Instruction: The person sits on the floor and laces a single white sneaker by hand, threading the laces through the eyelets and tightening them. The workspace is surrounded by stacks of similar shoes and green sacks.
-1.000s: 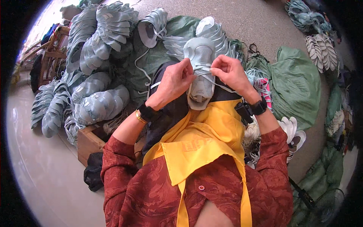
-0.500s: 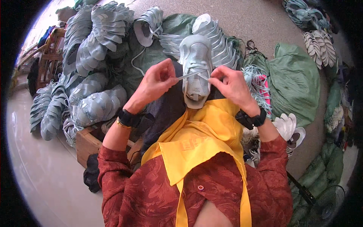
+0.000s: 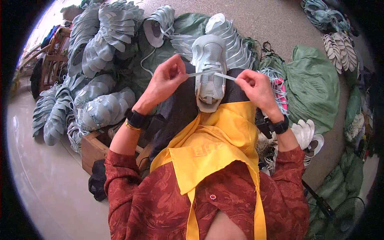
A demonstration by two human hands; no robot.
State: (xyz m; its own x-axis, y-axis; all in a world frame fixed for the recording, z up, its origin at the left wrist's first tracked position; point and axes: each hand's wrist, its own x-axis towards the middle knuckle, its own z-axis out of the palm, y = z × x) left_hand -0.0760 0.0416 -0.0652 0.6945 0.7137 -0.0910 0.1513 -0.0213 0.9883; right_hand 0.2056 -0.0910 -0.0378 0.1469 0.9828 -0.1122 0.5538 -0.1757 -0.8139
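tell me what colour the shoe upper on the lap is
Pale grey-blue shoe upper with a white lace; the head view shows it.

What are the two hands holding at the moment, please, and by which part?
A white shoelace, pulled across a pale grey shoe: the left hand pinches one end, the right hand the other.

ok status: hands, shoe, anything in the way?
Left hand and right hand each pinch an end of the pale lace, pulled taut across the light grey shoe upper on the lap. Nothing between the hands.
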